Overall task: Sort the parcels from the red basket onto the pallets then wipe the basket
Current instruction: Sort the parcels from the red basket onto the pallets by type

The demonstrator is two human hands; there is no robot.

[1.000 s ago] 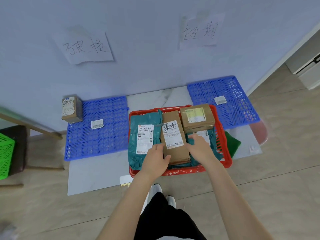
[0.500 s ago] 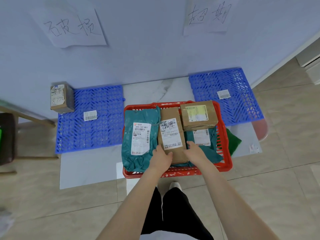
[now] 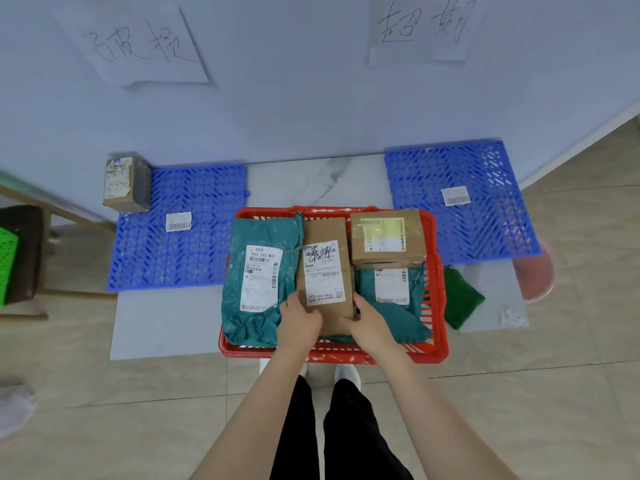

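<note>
Nearest me, at lower centre of the frame, my left hand (image 3: pixel 299 320) and right hand (image 3: pixel 372 323) are both closed on the near end of the brown parcel (image 3: pixel 323 271). The left fingers are clamped on its left edge and the right fingers wrapped round its right edge, so neither hand is nearer than the other. The parcel lies in the middle of the red basket (image 3: pixel 332 355). Its long axis runs straight away from me, up the frame, so most of its length reaches out beyond my grip. I judge the far end will want to droop when I lift.

It rests between two teal bags, overlapping the left teal bag (image 3: pixel 259 278) and the right teal bag (image 3: pixel 391 299). A squarer cardboard box (image 3: pixel 386 240) sits just beside its far right corner, so I would raise it clear before swinging it sideways. A green cloth (image 3: pixel 460 297) lies on the floor slab just right of the basket.

Farther off, the left pallet (image 3: pixel 180 251) lies up and left of the parcel, with a small box (image 3: pixel 124 183) at its far left corner. The right pallet (image 3: pixel 460 202) lies up and right. The basket sits between them, so either is about as far to reach. Handwritten signs hang on the wall above each, the left sign (image 3: pixel 138 46) and the right sign (image 3: pixel 422 29). I cannot tell from the scrawled label which pallet this parcel belongs on.
</note>
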